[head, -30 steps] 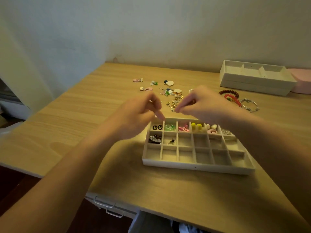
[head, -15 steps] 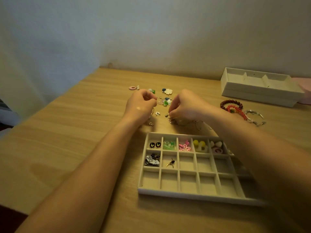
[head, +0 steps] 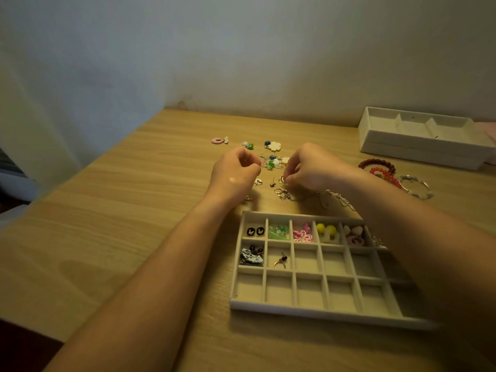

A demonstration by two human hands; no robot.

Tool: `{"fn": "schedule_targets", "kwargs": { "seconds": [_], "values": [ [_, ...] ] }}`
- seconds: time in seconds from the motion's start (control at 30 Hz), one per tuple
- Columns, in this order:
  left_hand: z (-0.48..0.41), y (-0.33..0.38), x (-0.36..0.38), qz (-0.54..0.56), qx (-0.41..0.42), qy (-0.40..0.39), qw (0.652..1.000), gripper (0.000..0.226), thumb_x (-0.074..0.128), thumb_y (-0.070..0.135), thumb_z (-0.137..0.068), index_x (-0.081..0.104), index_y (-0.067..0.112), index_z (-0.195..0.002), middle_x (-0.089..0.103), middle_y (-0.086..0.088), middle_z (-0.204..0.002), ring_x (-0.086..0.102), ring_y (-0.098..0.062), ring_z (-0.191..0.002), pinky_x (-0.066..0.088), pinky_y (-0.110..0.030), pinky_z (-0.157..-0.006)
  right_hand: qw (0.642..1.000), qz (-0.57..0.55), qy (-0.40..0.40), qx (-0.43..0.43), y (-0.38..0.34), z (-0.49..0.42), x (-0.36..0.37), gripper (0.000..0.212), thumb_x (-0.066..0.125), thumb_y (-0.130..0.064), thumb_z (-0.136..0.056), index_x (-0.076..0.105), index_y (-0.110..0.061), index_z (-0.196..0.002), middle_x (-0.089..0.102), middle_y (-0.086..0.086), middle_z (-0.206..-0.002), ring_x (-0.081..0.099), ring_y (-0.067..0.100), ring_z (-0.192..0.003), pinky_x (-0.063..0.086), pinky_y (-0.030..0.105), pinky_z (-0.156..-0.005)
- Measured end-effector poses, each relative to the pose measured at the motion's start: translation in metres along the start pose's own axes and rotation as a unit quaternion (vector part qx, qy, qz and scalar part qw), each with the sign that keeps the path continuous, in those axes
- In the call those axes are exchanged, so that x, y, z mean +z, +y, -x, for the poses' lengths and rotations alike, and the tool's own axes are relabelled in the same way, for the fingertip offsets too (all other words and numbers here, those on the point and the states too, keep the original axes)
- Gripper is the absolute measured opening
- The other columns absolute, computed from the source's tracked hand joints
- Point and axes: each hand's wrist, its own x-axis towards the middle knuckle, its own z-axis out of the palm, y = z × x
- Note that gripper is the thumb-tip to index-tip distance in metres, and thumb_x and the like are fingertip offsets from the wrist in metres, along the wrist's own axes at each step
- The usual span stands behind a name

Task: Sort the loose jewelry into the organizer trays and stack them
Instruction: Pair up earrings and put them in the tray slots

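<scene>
At centre frame, picking step: right hand (head: 314,170) pinches a gold earring (head: 281,180); left hand (head: 233,176) curled, hold unclear. Next: an empty organizer tray (head: 295,309) cell.

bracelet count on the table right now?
3, all right of the right hand: dark red beaded bracelet farthest back, bright red beaded bracelet overlapping its near side, silver bracelet to their right. Others may be hidden.

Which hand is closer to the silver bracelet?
Right. The right hand is left of the silver bracelet; the left hand lies farther left, beyond it.
</scene>
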Motion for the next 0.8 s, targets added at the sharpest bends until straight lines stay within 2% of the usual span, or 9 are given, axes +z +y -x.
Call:
{"fn": "schedule_targets", "kwargs": {
  "seconds": [0.13, 0.27, 0.4, 0.5, 0.63, 0.8],
  "values": [
    [-0.002, -0.002, -0.001, -0.103, 0.059, -0.057, 0.991, 0.019, 0.067, 0.012, -0.091, 0.073, 0.031, -0.092, 0.068, 0.013, -0.092, 0.063, -0.003, -0.087, 0.054, -0.030, -0.084, 0.998, -0.058, 0.006, -0.002, 0.008, 0.004, -0.010, 0.008, 0.070, -0.013, -0.094, 0.077, -0.016, -0.093, 0.071, 0.000, -0.095, 0.064, 0.018, -0.091, 0.056, 0.035, -0.082],
    [-0.005, 0.002, 0.004, -0.238, 0.112, -0.124, 0.957, 0.013, 0.070, 0.028, -0.092, 0.076, 0.038, -0.098, 0.069, 0.016, -0.101, 0.060, -0.007, -0.097, 0.051, -0.031, -0.082, 1.000, -0.010, -0.003, 0.004, 0.016, 0.004, -0.011, 0.009, 0.072, -0.013, -0.091, 0.074, -0.019, -0.086, 0.070, -0.001, -0.100, 0.061, 0.016, -0.096, 0.047, 0.026, -0.075],
    [-0.006, 0.009, 0.012, -0.320, 0.148, -0.135, 0.926, 0.013, 0.069, 0.039, -0.092, 0.076, 0.042, -0.102, 0.065, 0.012, -0.104, 0.050, -0.011, -0.096, 0.045, -0.031, -0.074, 1.000, 0.026, 0.005, 0.011, 0.019, 0.006, -0.007, 0.002, 0.075, -0.020, -0.090, 0.074, -0.023, -0.089, 0.067, -0.005, -0.099, 0.059, 0.012, -0.092, 0.044, 0.024, -0.066],
    [-0.005, 0.012, 0.014, -0.362, 0.186, -0.112, 0.907, 0.014, 0.070, 0.044, -0.090, 0.075, 0.043, -0.102, 0.057, 0.010, -0.098, 0.050, -0.014, -0.099, 0.038, -0.030, -0.071, 0.997, 0.040, 0.060, -0.008, 0.015, 0.009, -0.004, 0.006, 0.072, -0.022, -0.092, 0.075, -0.024, -0.097, 0.065, -0.006, -0.099, 0.057, 0.009, -0.089, 0.045, 0.024, -0.068],
    [-0.004, 0.015, 0.016, -0.412, 0.220, -0.095, 0.879, 0.014, 0.070, 0.045, -0.089, 0.073, 0.041, -0.102, 0.055, 0.008, -0.101, 0.052, -0.018, -0.106, 0.036, -0.031, -0.073, 0.999, -0.015, 0.035, -0.026, 0.010, 0.011, -0.003, 0.011, 0.068, -0.016, -0.095, 0.077, -0.023, -0.096, 0.062, -0.011, -0.088, 0.053, 0.003, -0.082, 0.040, 0.018, -0.061],
    [-0.006, 0.013, 0.017, -0.393, 0.195, -0.126, 0.890, 0.011, 0.069, 0.044, -0.089, 0.066, 0.036, -0.096, 0.056, 0.008, -0.106, 0.050, -0.017, -0.108, 0.045, -0.034, -0.083, 0.998, -0.060, 0.012, -0.034, 0.006, 0.017, -0.002, 0.016, 0.064, -0.019, -0.098, 0.078, -0.021, -0.105, 0.068, -0.004, -0.097, 0.057, 0.004, -0.085, 0.046, 0.025, -0.073]
  ]
}}
